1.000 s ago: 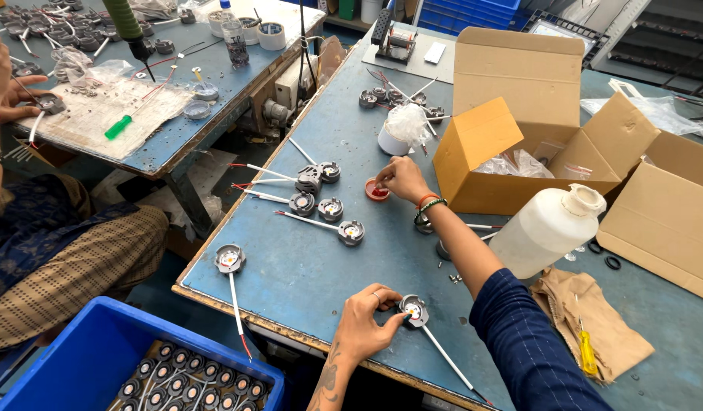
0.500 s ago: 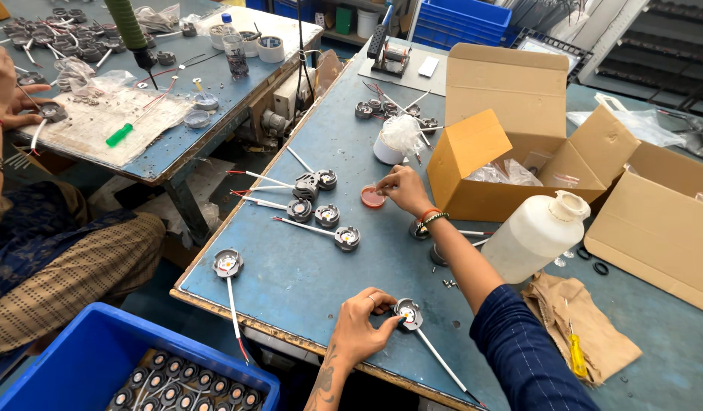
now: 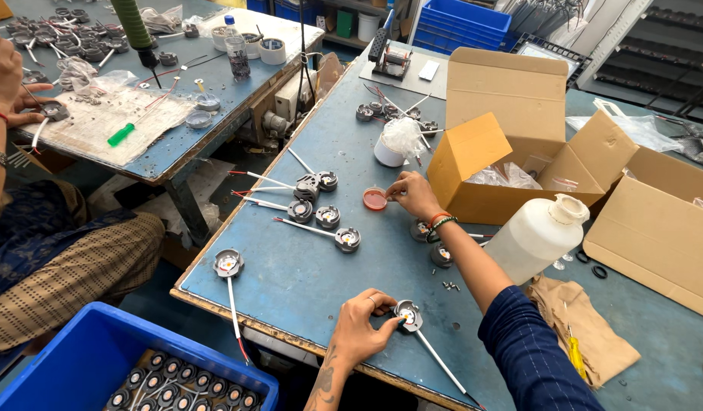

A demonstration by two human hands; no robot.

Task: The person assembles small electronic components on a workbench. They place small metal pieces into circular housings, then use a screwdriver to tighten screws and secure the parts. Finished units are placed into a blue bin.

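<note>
My left hand (image 3: 364, 326) rests on the blue table near its front edge and pinches a small round grey part (image 3: 407, 313) with a white wire trailing toward the lower right. My right hand (image 3: 412, 194) reaches forward to a small shallow red dish (image 3: 375, 199), its fingertips at the dish's right rim; the fingers are together and nothing shows in them. Bangles ring that wrist. Several similar round wired parts (image 3: 326, 216) lie left of the dish, and one more (image 3: 229, 263) sits alone near the table's left edge.
An open cardboard box (image 3: 511, 144) and a white plastic bottle (image 3: 536, 237) lying on its side are to the right. A blue crate (image 3: 77, 358) with round parts stands at the lower left. Another person (image 3: 47, 236) sits at the left table. A brown cloth (image 3: 584, 327) lies at the right.
My right hand has stayed at the red dish, and my left hand keeps hold of the round part. The view has shifted slightly.
</note>
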